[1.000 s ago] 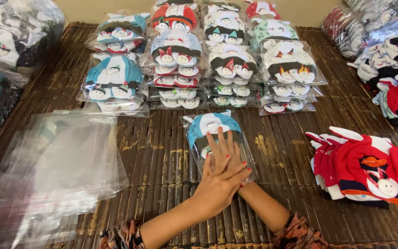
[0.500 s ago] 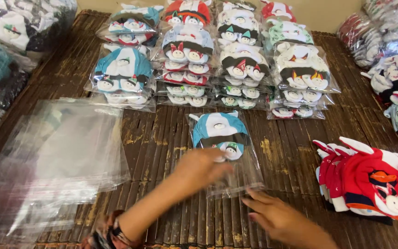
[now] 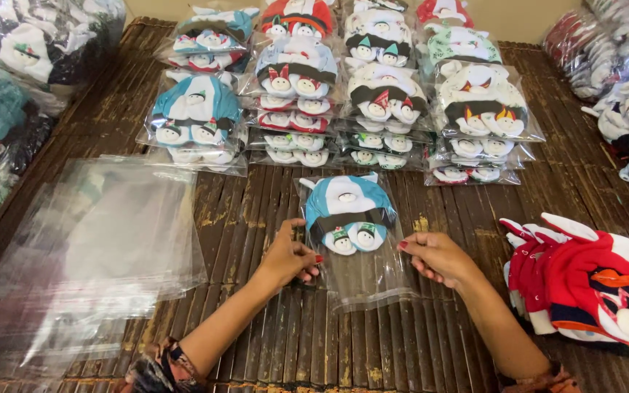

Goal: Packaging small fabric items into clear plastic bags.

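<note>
Fingertips of the left hand are pinched together on the left edge of a clear plastic bag, and the right hand pinches the opposite edge the same way, thumb against forefinger, so both hands are clamped on the bag and not on what is inside it. Inside sits a blue and white knitted hat with a dark band and two small round figures, pushed up into the far end of the bag; the near end lies flat and see-through on the dark slatted table, just in front of the person. Beyond it stand rows of bagged hats in low stacks, near the bag's far edge but not touching it. A loose sheaf of empty clear bags lies well to the left, and a pile of unbagged red hats lies close by the right forearm. The grip looks thin: slick film held only at its edges could slip from the fingers, and an uneven pull from one side would likely skew the hat or crease the film. The open end, if it is the near one, could let the hat slide back out should the bag be tilted. A sweep of the right arm might also nudge the red pile.
</note>
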